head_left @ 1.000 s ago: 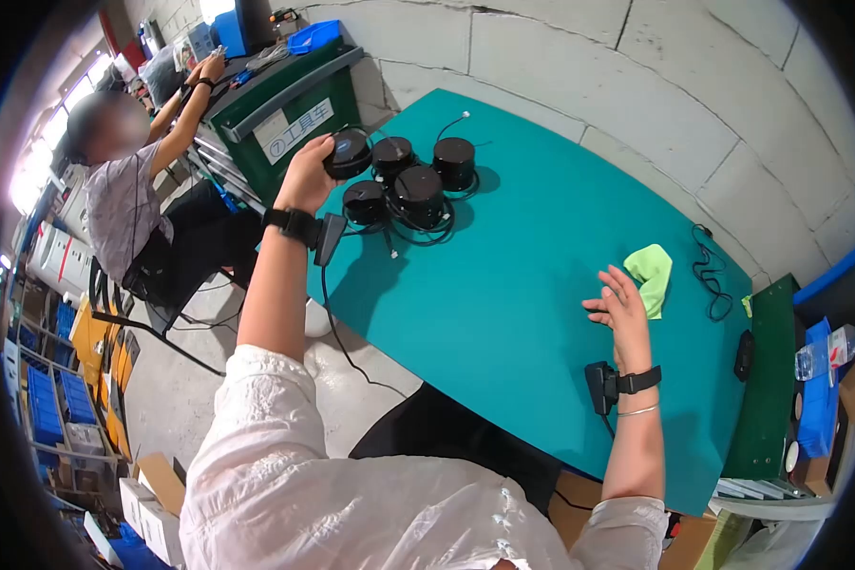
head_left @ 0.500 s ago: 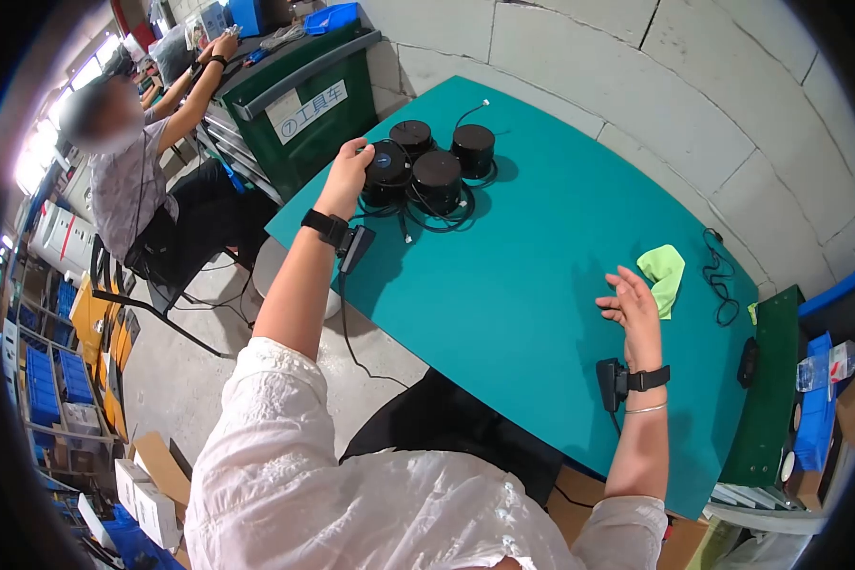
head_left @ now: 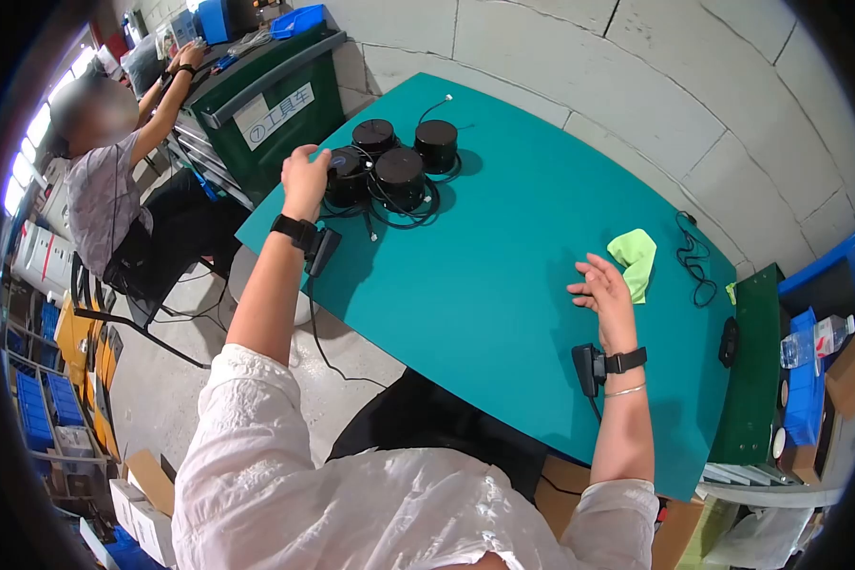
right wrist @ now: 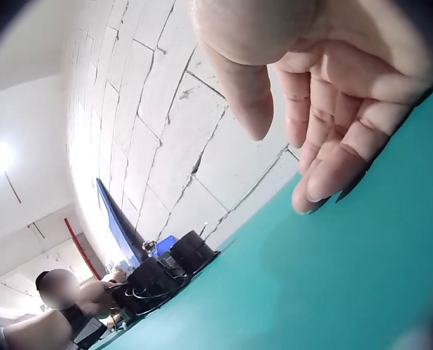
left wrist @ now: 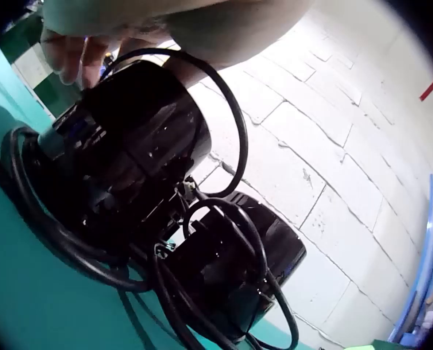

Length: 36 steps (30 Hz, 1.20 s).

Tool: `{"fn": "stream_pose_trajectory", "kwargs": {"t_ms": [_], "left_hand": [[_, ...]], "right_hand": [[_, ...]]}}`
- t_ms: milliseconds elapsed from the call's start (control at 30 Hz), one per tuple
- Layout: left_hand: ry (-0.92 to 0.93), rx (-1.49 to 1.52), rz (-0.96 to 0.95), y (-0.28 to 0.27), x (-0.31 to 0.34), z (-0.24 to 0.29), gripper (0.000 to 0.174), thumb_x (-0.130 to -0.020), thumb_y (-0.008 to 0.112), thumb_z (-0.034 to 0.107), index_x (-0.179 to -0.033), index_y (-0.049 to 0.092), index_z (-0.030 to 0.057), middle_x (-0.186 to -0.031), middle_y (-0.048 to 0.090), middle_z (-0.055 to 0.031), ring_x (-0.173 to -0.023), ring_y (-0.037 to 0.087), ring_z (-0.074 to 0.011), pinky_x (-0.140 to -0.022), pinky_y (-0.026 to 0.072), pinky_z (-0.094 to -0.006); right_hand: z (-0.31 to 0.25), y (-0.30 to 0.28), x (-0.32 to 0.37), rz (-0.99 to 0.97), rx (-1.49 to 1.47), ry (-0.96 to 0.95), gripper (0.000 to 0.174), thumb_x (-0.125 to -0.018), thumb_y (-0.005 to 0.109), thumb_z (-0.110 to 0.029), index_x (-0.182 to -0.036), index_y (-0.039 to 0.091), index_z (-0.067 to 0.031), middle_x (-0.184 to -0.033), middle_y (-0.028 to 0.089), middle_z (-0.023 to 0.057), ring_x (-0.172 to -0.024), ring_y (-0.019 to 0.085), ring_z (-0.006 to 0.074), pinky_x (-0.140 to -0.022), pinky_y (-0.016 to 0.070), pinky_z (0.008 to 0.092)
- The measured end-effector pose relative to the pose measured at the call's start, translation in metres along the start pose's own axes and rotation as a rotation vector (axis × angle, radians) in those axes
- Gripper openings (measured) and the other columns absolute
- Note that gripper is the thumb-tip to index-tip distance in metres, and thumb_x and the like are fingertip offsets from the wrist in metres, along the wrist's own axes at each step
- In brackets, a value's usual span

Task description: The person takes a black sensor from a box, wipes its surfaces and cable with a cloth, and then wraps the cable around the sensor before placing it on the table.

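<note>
My left hand [head_left: 304, 185] is at the left edge of a cluster of black cylindrical units with cables, fingertips right beside the leftmost black cylinder [head_left: 347, 179]. In the left wrist view that glossy cylinder [left wrist: 140, 138] fills the middle, with loose fingers [left wrist: 92, 62] near its upper end and a thick cable looped around it. Close by stand three more: a front black cylinder [head_left: 399, 179], a rear black cylinder [head_left: 374, 137] and a right-hand black cylinder [head_left: 436, 145]. Over the table's right part, my right hand [head_left: 606, 299] hovers empty, its fingers loosely bent.
A light green cloth [head_left: 634, 261] lies beyond the right hand on the teal table [head_left: 503, 285], with a coiled black cable [head_left: 697, 261] farther right. Behind runs a white block wall [head_left: 560, 57]. Another person [head_left: 100, 190] sits at a green tool cart [head_left: 275, 123] on the left.
My left hand has lowered a raised black cylinder onto the left of the cluster, over another one, and its fingers have loosened there. The right hand stays about the same.
</note>
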<state>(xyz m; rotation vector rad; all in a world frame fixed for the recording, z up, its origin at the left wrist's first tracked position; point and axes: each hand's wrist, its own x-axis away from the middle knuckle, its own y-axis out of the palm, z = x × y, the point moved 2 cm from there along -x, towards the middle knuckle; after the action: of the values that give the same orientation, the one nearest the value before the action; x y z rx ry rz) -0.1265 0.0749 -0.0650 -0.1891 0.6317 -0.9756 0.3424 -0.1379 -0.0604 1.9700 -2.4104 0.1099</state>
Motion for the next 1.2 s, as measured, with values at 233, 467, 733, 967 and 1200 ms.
{"fn": "stream_pose_trajectory", "kwargs": {"t_ms": [233,467,733,967,1200], "left_hand": [[-0.035,0.847,-0.39,-0.033,0.059,0.152,0.032,-0.096,0.055,0.022,-0.117,0.056,-0.0012,-0.103,0.061,-0.0073,-0.09,0.059,-0.0179,-0.08,0.0439,-0.032],[-0.385,1.183,-1.074,0.075,0.168,0.22,0.018,-0.096,0.052,0.017,-0.104,0.056,0.0008,-0.077,0.051,-0.0048,-0.074,0.053,-0.0213,-0.067,0.0408,-0.0331],[-0.734,1.174,-1.175,0.167,0.193,0.147,0.01,-0.096,0.052,0.008,-0.098,0.053,-0.0013,-0.074,0.046,-0.0051,-0.072,0.044,-0.0189,-0.067,0.0387,-0.032],[-0.672,1.216,-1.27,0.161,0.181,0.137,0.017,-0.099,0.05,0.008,-0.11,0.052,-0.0052,-0.082,0.042,-0.0065,-0.078,0.042,-0.0187,-0.072,0.0397,-0.0309],[-0.69,1.355,-1.382,0.161,0.162,0.123,0.029,-0.101,0.045,0.008,-0.126,0.042,-0.0064,-0.088,0.042,-0.0063,-0.083,0.041,-0.0181,-0.075,0.0398,-0.0309]], "right_hand": [[-0.028,-0.021,0.007,0.08,0.051,-0.146,0.033,-0.098,0.053,-0.023,-0.124,0.058,-0.004,-0.114,0.065,0.0083,-0.084,0.064,0.0137,-0.069,0.0478,0.0243],[-0.066,-0.085,0.116,0.258,0.357,-0.092,0.029,-0.097,0.052,-0.018,-0.119,0.061,-0.0018,-0.11,0.066,0.0065,-0.085,0.063,0.0112,-0.07,0.0483,0.0238],[0.007,-0.215,0.394,1.029,0.177,0.071,0.024,-0.095,0.056,-0.019,-0.112,0.065,-0.0066,-0.097,0.068,0.0018,-0.079,0.063,0.0089,-0.067,0.0478,0.0221],[0.243,-0.303,0.578,1.259,0.043,0.581,0.021,-0.09,0.06,-0.017,-0.106,0.067,-0.0064,-0.08,0.067,0.0017,-0.059,0.059,0.0108,-0.048,0.0458,0.0253],[0.369,-0.325,0.581,1.022,0.581,1.081,0.041,-0.08,0.071,-0.024,-0.115,0.066,-0.0051,-0.094,0.07,0.0144,-0.076,0.068,0.0278,-0.066,0.0549,0.0384]]}}
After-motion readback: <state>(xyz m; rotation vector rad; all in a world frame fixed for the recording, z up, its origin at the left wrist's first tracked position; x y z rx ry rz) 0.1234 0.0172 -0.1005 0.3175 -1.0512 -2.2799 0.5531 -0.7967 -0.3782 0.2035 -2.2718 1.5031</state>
